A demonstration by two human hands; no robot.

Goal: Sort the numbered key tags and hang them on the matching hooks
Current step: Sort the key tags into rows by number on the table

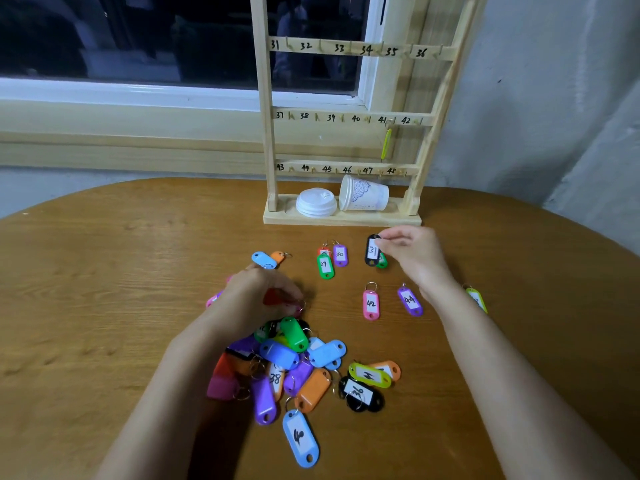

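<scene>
Just before the wooden hook rack point(341, 220), the right hand point(412, 252) pinches black tag 31 point(372, 251). Farther from it, the left hand point(256, 299) curls round a red tag point(273, 297) — lifting 31 could drag the green tag point(382, 262) touching it.

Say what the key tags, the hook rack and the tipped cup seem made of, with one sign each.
Key tags: likely glossy plastic; bright moulded colours catch the light.
Hook rack: pale wood, apparently unvarnished; grain shows.
Tipped cup: probably paper, matte white with a printed pattern.
</scene>
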